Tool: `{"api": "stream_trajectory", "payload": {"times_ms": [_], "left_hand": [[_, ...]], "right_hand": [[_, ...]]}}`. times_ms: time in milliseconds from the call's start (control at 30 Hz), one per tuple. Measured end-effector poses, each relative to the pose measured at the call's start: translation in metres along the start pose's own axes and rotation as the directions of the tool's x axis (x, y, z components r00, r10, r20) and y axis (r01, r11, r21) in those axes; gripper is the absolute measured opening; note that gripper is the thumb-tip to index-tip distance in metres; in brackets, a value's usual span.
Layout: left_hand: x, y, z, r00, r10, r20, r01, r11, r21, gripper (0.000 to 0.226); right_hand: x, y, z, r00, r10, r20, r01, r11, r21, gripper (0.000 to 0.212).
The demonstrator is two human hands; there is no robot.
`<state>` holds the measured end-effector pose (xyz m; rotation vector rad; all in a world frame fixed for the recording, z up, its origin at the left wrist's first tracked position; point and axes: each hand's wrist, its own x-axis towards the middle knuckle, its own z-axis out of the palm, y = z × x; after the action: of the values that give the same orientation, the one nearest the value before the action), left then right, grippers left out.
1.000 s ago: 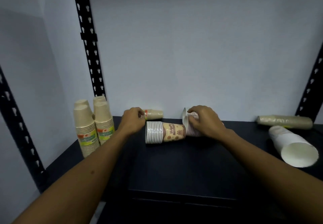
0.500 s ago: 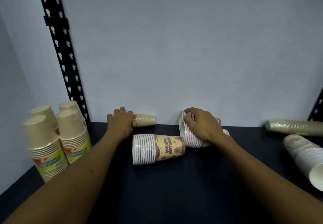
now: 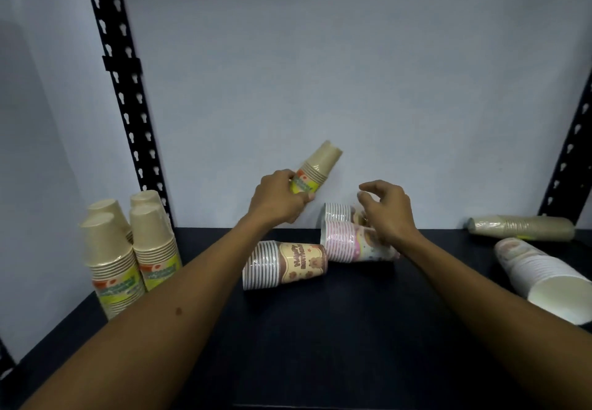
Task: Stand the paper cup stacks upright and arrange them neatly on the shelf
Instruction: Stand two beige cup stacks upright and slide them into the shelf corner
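- The left hand (image 3: 278, 199) has lifted the small kraft cup stack (image 3: 315, 167) off the shelf (image 3: 320, 329), fingers closed round it, tilted; next it needs standing upright.
- The right hand (image 3: 389, 209) has let go of the pink striped stack (image 3: 349, 244), fingers loosely open, empty.

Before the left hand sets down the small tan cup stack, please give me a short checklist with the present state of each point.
1. Left hand grips the small tan paper cup stack: ok.
2. Stack upright: not ok, it is tilted in the air.
3. Free black shelf space beside the four standing tan stacks: ok.
4. Right hand empty, above the lying pink striped stack: ok.
5. Birthday-print stack standing: not ok, it lies on its side.
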<state>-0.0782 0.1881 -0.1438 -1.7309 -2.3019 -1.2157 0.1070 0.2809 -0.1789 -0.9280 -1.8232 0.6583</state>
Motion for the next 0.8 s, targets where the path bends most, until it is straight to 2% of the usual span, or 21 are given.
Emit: {"api": "stream_trajectory", "payload": {"times_ms": [133, 300, 467, 567, 667, 800], "left_hand": [[-0.015, 0.056, 0.026, 0.993, 0.113, 0.025, -0.104, 0.966, -0.237, 0.046], [-0.031, 0.107, 0.071, 0.988, 0.144, 0.060, -0.105, 0.896, -0.431, 0.043], [-0.042, 0.131, 0.126, 0.984, 0.120, 0.130, -0.035, 0.853, -0.520, 0.049], [-0.042, 0.133, 0.164, 0.971, 0.094, 0.219, 0.044, 0.833, -0.552, 0.052], [-0.035, 0.133, 0.197, 0.957, 0.087, 0.276, 0.088, 0.820, -0.566, 0.053], [-0.022, 0.133, 0.222, 0.964, 0.093, 0.249, 0.071, 0.813, -0.578, 0.052]], "right_hand": [[-0.003, 0.017, -0.050, 0.998, 0.059, -0.028, -0.062, 0.993, -0.104, 0.032], [-0.011, 0.046, -0.130, 0.989, 0.105, -0.106, -0.130, 0.953, -0.273, 0.032], [-0.016, 0.079, -0.202, 0.962, 0.164, -0.218, -0.233, 0.910, -0.342, 0.029], [-0.015, 0.107, -0.227, 0.943, 0.197, -0.267, -0.289, 0.881, -0.374, 0.029], [-0.012, 0.139, -0.239, 0.948, 0.196, -0.249, -0.293, 0.841, -0.455, 0.029], [-0.004, 0.168, -0.243, 0.975, 0.128, -0.183, -0.214, 0.776, -0.594, 0.032]]}}
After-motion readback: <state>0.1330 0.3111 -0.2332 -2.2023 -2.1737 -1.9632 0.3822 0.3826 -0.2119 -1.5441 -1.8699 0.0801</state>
